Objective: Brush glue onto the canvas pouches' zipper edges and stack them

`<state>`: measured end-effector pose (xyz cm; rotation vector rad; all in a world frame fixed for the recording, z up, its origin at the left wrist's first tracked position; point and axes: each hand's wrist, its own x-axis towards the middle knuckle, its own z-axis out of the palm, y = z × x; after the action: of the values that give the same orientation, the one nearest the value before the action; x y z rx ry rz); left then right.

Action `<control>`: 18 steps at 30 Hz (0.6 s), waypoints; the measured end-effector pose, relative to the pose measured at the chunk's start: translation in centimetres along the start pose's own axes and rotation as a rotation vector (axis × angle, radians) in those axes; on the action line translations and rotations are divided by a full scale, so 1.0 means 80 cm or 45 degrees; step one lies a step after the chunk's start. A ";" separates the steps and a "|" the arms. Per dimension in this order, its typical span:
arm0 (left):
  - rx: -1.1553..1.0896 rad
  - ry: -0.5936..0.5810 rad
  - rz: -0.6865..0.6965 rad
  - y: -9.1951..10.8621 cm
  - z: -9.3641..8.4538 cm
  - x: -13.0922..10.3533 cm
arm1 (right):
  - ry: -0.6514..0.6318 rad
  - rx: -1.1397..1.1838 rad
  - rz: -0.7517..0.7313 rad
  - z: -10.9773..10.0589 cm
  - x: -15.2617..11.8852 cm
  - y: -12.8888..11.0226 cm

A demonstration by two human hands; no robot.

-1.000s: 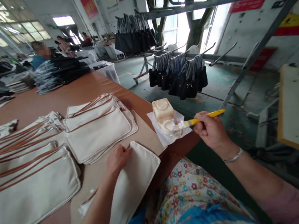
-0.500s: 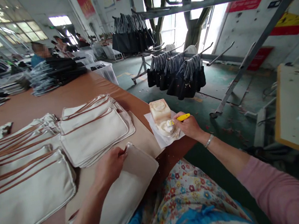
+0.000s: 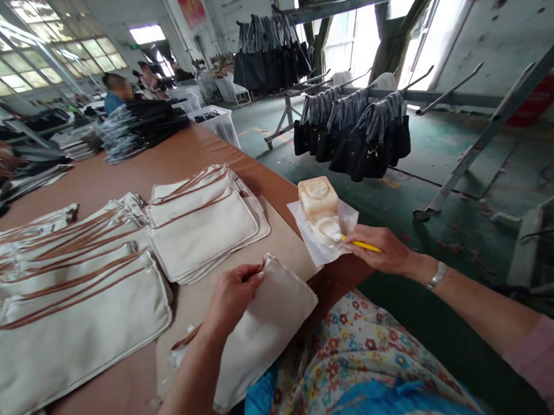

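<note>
My left hand (image 3: 239, 291) pinches the upper edge of a cream fabric pouch (image 3: 270, 327) with brown trim, which hangs partly over the table's front edge. In my right hand (image 3: 380, 249) is a brush with a yellow handle (image 3: 366, 246). Its whitish tip touches the white paste in front of a crusted, cream-coloured block-like container (image 3: 318, 198). Under the container and paste lies a white sheet (image 3: 303, 228) at the table corner. Stacks of similar pouches (image 3: 204, 228) lie just beyond my left hand.
More pouches (image 3: 82, 327) cover the left of the brown table (image 3: 211, 148). Beyond the table's right edge, a metal rack (image 3: 469, 154) holds black bags (image 3: 354, 140). A person (image 3: 116, 92) sits at the far end, near dark stacked pieces (image 3: 159, 121).
The view has swung left, so things sit further right. The brush's handle has tilted from pointing up to pointing down to the right. My left hand still holds the pouch.
</note>
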<state>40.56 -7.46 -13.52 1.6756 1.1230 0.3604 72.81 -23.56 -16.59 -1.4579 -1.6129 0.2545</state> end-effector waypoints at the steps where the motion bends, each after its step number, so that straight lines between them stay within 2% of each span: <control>1: -0.046 -0.002 -0.009 0.005 0.000 -0.005 | 0.040 0.007 0.025 0.001 0.001 -0.008; 4: -0.124 0.014 -0.009 0.015 0.004 -0.018 | 0.232 0.106 0.164 0.005 0.006 -0.044; 6: -0.156 0.025 -0.018 0.017 0.009 -0.024 | 0.311 0.317 0.303 0.012 0.012 -0.072; 8: -0.181 0.029 -0.024 0.017 0.014 -0.027 | 0.356 0.586 0.401 0.027 0.021 -0.096; 10: -0.185 0.027 -0.009 0.017 0.017 -0.030 | 0.334 0.765 0.434 0.045 0.030 -0.111; 14: -0.155 -0.009 0.040 0.018 0.019 -0.041 | 0.183 0.817 0.397 0.074 0.046 -0.116; 18: -0.148 -0.031 0.067 0.018 0.019 -0.048 | 0.355 0.740 0.388 0.072 0.049 -0.114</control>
<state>40.33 -11.46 -11.84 1.6050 1.0222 0.4301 62.92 -20.31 -11.73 -1.2071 -0.9755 0.6097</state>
